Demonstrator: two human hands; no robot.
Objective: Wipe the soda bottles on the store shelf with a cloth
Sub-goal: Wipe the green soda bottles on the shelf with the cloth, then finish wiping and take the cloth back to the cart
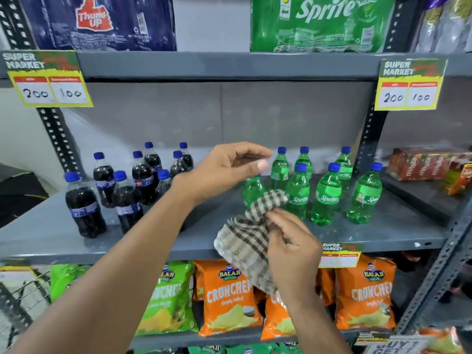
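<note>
Several green Sprite bottles (327, 195) with blue caps stand on the right half of the grey middle shelf (51, 241). On its left half stand several dark cola bottles (84, 205). My left hand (227, 169) hovers with fingers apart just above the cap of the nearest-left Sprite bottle (251, 191), holding nothing. My right hand (288, 241) grips a brown-and-cream checked cloth (247, 241), whose upper end touches the side of that bottle. The bottle's cap is hidden behind my left hand.
Shrink-wrapped Thums Up (99, 21) and Sprite packs (321, 24) sit on the shelf above. Orange (227, 297) and green chip bags (166, 297) fill the shelf below. Yellow price tags (51, 83) hang from the upper shelf edge. Red cartons (421, 162) sit on the neighbouring shelf at right.
</note>
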